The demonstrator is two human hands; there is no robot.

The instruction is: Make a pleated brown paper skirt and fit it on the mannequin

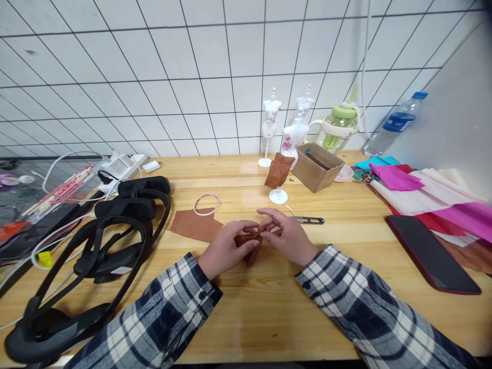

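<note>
My left hand (232, 246) is closed on a small folded piece of brown fabric (251, 254), thumb on top. From the other side my right hand (286, 236) pinches the same fabric's upper edge between thumb and fingers. Whether a needle is in the fingers is too small to tell. Beyond my left hand a larger brown fabric piece (194, 225) lies flat, with a pale ring (206, 204) partly over it. Thread snips (309, 220) rest just beyond my right hand. A small white mannequin (292, 136) carries a brown fabric piece (279, 170) at its lower part.
Two more mannequins (271, 113) stand near the tiled wall, beside a cardboard box (318, 166) and a green-lidded cup (340, 125). A water bottle (397, 125) leans at right. Coloured fabrics (434, 192) and a phone (434, 253) lie at right; black headsets (126, 230) and cables at left.
</note>
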